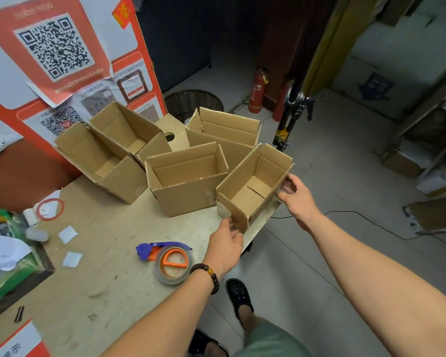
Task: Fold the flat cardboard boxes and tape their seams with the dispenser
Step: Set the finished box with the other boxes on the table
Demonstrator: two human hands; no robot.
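Several folded brown cardboard boxes stand open-topped on the wooden table (108, 274). The nearest box (252, 186) sits at the table's right edge. My left hand (225, 243) touches its near corner with loosely curled fingers. My right hand (296, 194) touches its right wall, fingers relaxed. A second box (188, 181) stands just left of it. Further boxes (119, 140) lean against the poster board at the back left, and another box (227, 130) lies behind. The tape dispenser (170, 261), purple and orange with a clear tape roll, lies on the table near my left wrist.
A red tape ring (50, 208), paper scraps and a green carton (8, 266) crowd the table's left side. A wicker basket (193, 101) and red fire extinguishers (258, 91) stand on the floor behind. Boxes and a cable lie on the floor at right.
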